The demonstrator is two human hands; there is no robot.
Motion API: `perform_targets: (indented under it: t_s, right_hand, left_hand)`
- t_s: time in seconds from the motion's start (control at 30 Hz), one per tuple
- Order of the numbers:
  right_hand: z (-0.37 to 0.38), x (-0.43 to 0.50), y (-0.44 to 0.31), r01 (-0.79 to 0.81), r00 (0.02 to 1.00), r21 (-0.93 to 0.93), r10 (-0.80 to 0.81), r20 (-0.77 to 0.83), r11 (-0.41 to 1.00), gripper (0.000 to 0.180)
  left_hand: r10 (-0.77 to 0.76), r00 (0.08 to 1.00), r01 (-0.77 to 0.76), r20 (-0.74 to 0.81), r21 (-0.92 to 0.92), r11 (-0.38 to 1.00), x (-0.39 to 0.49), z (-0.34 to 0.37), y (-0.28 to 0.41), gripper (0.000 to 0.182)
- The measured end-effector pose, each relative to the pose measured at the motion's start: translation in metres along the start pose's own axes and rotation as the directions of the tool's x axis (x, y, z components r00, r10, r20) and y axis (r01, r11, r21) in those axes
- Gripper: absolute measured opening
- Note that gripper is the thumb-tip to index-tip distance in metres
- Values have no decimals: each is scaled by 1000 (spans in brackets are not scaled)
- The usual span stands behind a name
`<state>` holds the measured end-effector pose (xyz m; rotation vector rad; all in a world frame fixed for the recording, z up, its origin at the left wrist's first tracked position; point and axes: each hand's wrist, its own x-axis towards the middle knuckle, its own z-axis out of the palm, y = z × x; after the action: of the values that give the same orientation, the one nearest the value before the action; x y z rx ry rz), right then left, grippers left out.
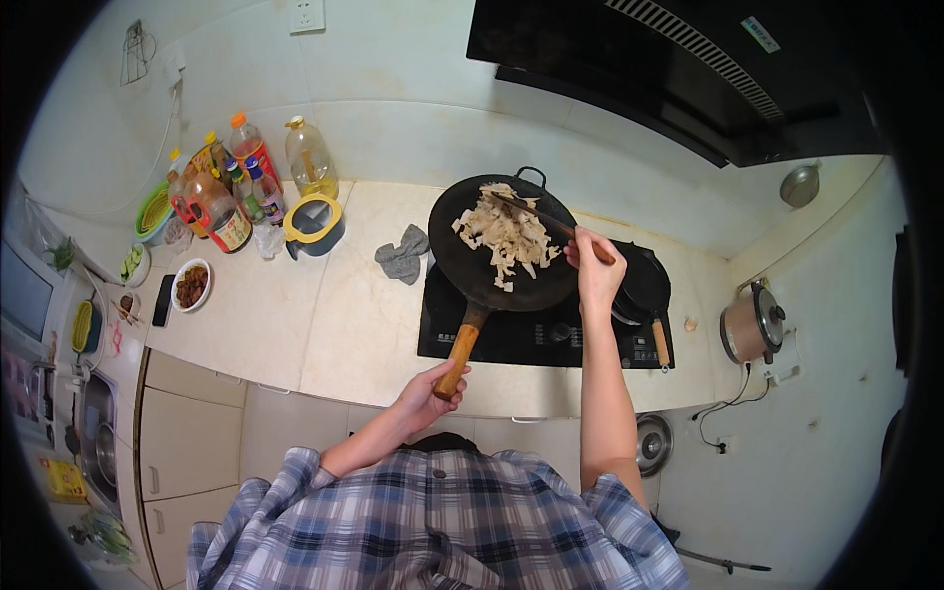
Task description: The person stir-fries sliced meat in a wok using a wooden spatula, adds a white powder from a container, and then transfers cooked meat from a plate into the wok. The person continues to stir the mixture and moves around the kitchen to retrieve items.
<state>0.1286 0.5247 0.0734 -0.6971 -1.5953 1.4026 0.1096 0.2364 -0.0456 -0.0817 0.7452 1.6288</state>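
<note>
A black wok (450, 258) sits over the left side of a black cooktop (531, 339). Its wooden handle (462, 354) points towards me, and my left hand (431, 394) is wrapped around the handle's end. Pale, flat chopped pieces of food (509, 228) lie heaped in the wok, with a few loose bits nearer the handle. In my right hand (597, 269) is a wooden-handled spatula (549, 219) reaching in from the right. Its far end lies among the food, so the blade is mostly hidden.
A small black pan (645, 284) rests on the cooktop's right. Left of the wok lie a grey cloth (403, 254) and a yellow-rimmed container (316, 223). Several bottles (251, 173), a bowl of brown food (192, 285) and a phone (164, 300) are further left. A range hood (664, 74) overhangs the back right.
</note>
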Motion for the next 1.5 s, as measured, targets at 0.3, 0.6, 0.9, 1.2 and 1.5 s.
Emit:
perform_targets:
  t_s: [0.3, 0.6, 0.9, 1.2, 1.5]
  right_hand:
    - [-16, 29, 48, 35, 988, -188, -5, 157, 981, 20]
    - [-93, 30, -98, 1, 912, -423, 172, 372, 906, 18]
    - [-83, 49, -32, 61, 858, -324, 117, 500, 944, 17]
    - [-111, 47, -90, 36, 861, -534, 245, 446, 845, 24]
    - [-47, -2, 5, -147, 926, -154, 191, 326, 977, 22]
  left_hand:
    - [1, 1000, -1, 30, -2, 1000, -1, 1, 3, 39]
    - [-12, 1000, 12, 7, -17, 1000, -2, 3, 3, 38]
    - [-34, 999, 34, 9, -3, 999, -1, 1, 1, 40]
    - [-12, 1000, 12, 13, -1, 1000, 0, -1, 1, 39]
    - [-14, 999, 15, -31, 27, 1000, 0, 5, 1, 39]
